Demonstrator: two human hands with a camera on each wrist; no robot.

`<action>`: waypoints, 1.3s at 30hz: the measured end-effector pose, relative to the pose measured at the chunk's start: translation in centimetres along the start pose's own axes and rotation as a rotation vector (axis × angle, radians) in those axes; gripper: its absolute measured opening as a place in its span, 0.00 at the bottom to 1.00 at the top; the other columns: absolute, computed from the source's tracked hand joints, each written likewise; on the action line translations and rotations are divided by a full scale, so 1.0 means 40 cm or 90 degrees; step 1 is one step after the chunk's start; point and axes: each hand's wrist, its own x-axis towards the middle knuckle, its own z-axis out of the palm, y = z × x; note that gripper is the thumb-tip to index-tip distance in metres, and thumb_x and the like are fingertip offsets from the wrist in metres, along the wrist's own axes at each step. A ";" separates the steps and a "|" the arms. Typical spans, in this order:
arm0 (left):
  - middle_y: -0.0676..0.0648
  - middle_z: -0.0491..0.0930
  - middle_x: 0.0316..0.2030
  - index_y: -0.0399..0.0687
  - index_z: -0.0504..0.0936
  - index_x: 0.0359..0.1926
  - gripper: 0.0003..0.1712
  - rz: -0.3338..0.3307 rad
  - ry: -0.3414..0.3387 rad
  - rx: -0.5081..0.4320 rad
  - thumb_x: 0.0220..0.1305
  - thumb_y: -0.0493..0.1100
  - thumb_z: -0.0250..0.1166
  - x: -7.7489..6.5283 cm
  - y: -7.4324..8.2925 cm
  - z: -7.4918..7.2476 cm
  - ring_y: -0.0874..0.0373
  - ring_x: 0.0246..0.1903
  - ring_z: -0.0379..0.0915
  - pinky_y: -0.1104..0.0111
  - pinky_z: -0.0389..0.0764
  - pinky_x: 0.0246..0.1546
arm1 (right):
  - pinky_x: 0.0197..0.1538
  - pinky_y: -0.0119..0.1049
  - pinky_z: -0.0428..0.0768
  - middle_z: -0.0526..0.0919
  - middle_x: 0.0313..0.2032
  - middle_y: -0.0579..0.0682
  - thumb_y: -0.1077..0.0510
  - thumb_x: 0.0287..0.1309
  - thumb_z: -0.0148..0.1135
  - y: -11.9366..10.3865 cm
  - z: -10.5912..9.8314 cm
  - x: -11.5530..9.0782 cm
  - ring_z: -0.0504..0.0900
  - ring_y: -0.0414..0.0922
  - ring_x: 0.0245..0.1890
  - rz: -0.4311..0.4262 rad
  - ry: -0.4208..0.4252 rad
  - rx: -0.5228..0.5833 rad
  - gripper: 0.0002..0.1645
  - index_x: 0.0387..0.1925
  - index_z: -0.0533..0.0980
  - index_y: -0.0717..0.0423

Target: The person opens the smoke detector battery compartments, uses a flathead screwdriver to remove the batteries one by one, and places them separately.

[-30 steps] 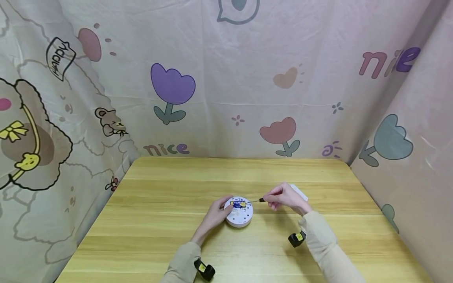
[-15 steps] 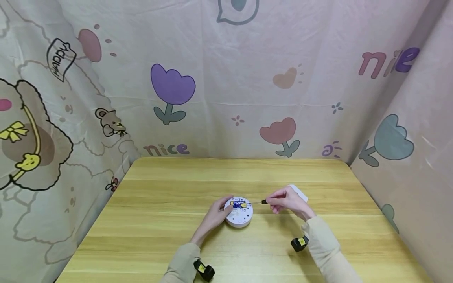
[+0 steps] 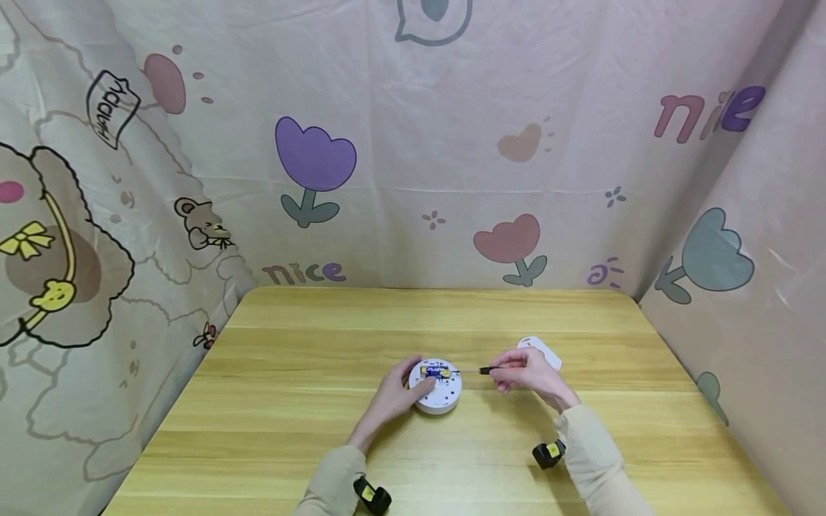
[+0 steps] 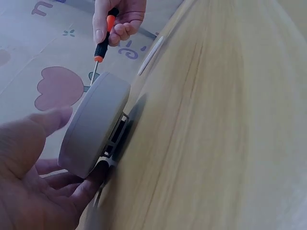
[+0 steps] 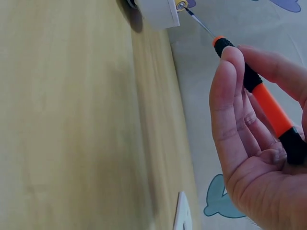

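Note:
My left hand (image 3: 392,393) holds a round white device (image 3: 440,403), its thumb over the face and fingers at the side and underneath. Set in the face is a blue and yellow battery (image 3: 434,373). Between the thumb and fingers of my right hand (image 3: 530,371) is a screwdriver (image 5: 271,108) with an orange and black handle. Its thin shaft points left, and the tip reaches the yellow end of the battery; the right wrist view shows it at a round metal part there. Seen from the left wrist, the device (image 4: 96,125) stands tilted, its underside just off the table.
Behind my right hand a flat white cover (image 3: 545,352) with slots lies on the wooden table (image 3: 290,358). A printed curtain (image 3: 413,143) hangs along the back and both sides. A black wrist camera (image 3: 548,454) sticks out from the right sleeve.
My right hand with the screwdriver has shifted slightly right and nearer, uncovering more of the white cover. My left thumb has slid a little right across the device's face.

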 end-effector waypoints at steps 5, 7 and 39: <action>0.31 0.70 0.69 0.38 0.65 0.73 0.47 -0.022 0.007 0.037 0.60 0.55 0.72 -0.010 0.013 0.004 0.34 0.68 0.66 0.43 0.72 0.69 | 0.38 0.37 0.90 0.89 0.34 0.63 0.62 0.60 0.69 0.014 0.003 -0.003 0.87 0.40 0.27 -0.030 0.009 -0.008 0.23 0.50 0.76 0.78; 0.31 0.69 0.69 0.38 0.64 0.73 0.49 -0.026 0.011 0.042 0.59 0.55 0.74 -0.015 0.019 0.007 0.33 0.67 0.66 0.43 0.75 0.66 | 0.38 0.37 0.90 0.88 0.34 0.63 0.62 0.60 0.69 0.018 0.005 -0.005 0.86 0.40 0.27 -0.041 0.011 -0.012 0.23 0.50 0.76 0.78; 0.33 0.60 0.72 0.36 0.59 0.74 0.62 0.069 -0.032 0.025 0.41 0.44 0.82 -0.031 0.002 -0.008 0.36 0.70 0.55 0.32 0.58 0.71 | 0.36 0.33 0.89 0.90 0.31 0.54 0.66 0.62 0.65 0.074 0.007 -0.023 0.86 0.36 0.27 -0.118 0.055 0.023 0.20 0.49 0.74 0.81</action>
